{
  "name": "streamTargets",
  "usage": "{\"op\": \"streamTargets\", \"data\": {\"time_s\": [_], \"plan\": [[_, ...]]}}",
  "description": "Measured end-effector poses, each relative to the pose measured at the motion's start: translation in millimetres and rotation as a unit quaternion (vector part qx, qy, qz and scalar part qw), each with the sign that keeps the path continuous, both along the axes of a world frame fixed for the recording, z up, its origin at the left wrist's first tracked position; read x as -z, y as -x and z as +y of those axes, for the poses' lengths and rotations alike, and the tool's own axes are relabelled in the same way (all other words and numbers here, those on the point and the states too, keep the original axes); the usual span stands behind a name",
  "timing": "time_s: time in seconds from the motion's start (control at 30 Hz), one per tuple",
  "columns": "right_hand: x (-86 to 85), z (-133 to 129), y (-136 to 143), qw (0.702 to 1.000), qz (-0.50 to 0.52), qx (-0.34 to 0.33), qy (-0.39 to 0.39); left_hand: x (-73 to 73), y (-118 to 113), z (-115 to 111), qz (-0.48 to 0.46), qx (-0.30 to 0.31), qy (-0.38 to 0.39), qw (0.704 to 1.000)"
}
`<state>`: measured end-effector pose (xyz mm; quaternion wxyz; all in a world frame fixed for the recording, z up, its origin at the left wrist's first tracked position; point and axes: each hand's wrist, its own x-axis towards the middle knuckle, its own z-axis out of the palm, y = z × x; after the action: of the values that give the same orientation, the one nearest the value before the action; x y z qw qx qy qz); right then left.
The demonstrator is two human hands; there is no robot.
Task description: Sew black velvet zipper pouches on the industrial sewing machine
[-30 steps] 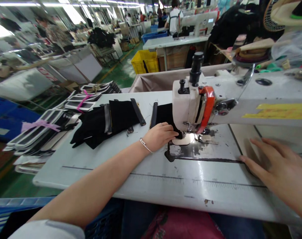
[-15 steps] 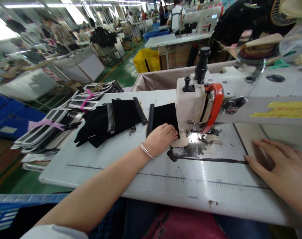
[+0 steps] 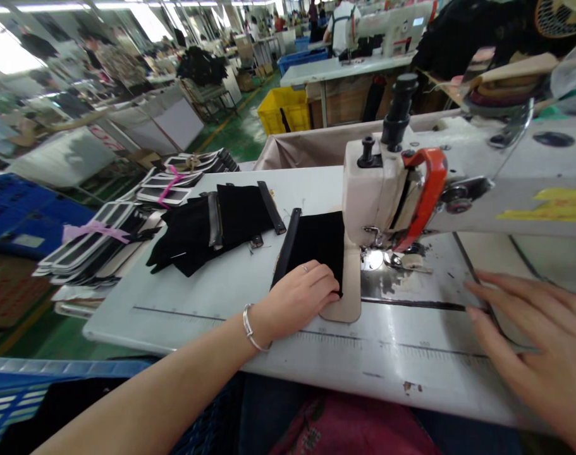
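Since the last frame, black cloth piece (image 3: 318, 237) and beige panel (image 3: 350, 306) have slid nearer the wearer, now 8–9 o'clock of presser foot (image 3: 392, 258). Left hand (image 3: 300, 298): fingers together, curled on cloth; pinch, cannot tell. Right hand (image 3: 534, 335), 4 o'clock: fingers spread.

Nothing can be read clearly: the numbers along the tabletop (image 3: 250, 392) ruler (image 3: 337, 339) and reddish writing on the yellow tape (image 3: 553, 205) are blurred.

Overhead tube light, glare on the metal plate (image 3: 392, 281), blurred edges.
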<state>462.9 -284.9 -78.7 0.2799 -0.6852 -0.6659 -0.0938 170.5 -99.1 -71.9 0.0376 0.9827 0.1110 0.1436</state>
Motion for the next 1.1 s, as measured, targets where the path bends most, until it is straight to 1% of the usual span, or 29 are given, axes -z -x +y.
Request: {"op": "streamTargets", "data": {"time_s": [0.07, 0.1, 0.13, 0.17, 0.23, 0.3, 0.47, 0.53, 0.6, 0.67, 0.73, 0.8, 0.9, 0.97, 1.03, 1.1], "plan": [[1.1, 4.8, 33.4, 0.991, 0.006, -0.131, 0.026, 0.4, 8.3, -13.3, -0.009, 0.001, 0.026, 1.0], [3.3, 8.7, 49.4, 0.982, 0.013, -0.182, 0.05, 1.3, 11.3, -17.5, -0.016, -0.003, 0.046, 0.999], [6.1, 12.9, 63.2, 0.973, 0.016, -0.219, 0.074, 2.3, 13.3, -20.1, -0.025, -0.011, 0.07, 0.997], [9.2, 17.2, 74.3, 0.966, 0.019, -0.238, 0.098, 3.5, 14.4, -21.3, -0.036, -0.023, 0.098, 0.994], [14.8, 24.0, 86.8, 0.96, 0.022, -0.248, 0.126, 5.7, 14.6, -21.4, -0.053, -0.051, 0.152, 0.986], [18.0, 27.3, 88.9, 0.96, 0.024, -0.245, 0.132, 7.0, 13.2, -20.6, -0.066, -0.076, 0.187, 0.977], [17.9, 25.4, 82.7, 0.959, 0.022, -0.25, 0.129, 7.8, 10.6, -20.4, -0.083, -0.1, 0.221, 0.966], [17.9, 24.5, 82.7, 0.959, 0.017, -0.249, 0.132, 7.6, 11.5, -19.2, -0.09, -0.093, 0.232, 0.964], [18.2, 24.1, 83.3, 0.959, 0.011, -0.248, 0.135, 6.2, 13.7, -17.2, -0.097, -0.068, 0.248, 0.961], [17.8, 23.9, 83.7, 0.958, 0.006, -0.253, 0.134, 3.3, 16.8, -16.0, -0.099, -0.043, 0.265, 0.958], [16.5, 23.6, 83.4, 0.956, 0.002, -0.263, 0.13, -0.3, 20.2, -17.3, -0.087, -0.034, 0.272, 0.958], [14.6, 23.4, 82.6, 0.953, -0.002, -0.275, 0.125, -3.5, 22.8, -21.2, -0.061, -0.042, 0.254, 0.964], [12.6, 23.6, 81.2, 0.95, -0.011, -0.29, 0.117, -5.4, 24.3, -28.2, -0.015, -0.057, 0.181, 0.982], [12.3, 24.2, 80.3, 0.949, -0.021, -0.294, 0.113, -4.7, 23.9, -30.5, 0.01, -0.052, 0.132, 0.99], [12.4, 24.9, 79.6, 0.948, -0.031, -0.297, 0.111, -2.7, 23.5, -30.1, 0.004, -0.033, 0.105, 0.994], [12.3, 25.8, 79.0, 0.947, -0.04, -0.301, 0.104, 0.1, 23.8, -28.2, -0.034, -0.012, 0.097, 0.995]]}}
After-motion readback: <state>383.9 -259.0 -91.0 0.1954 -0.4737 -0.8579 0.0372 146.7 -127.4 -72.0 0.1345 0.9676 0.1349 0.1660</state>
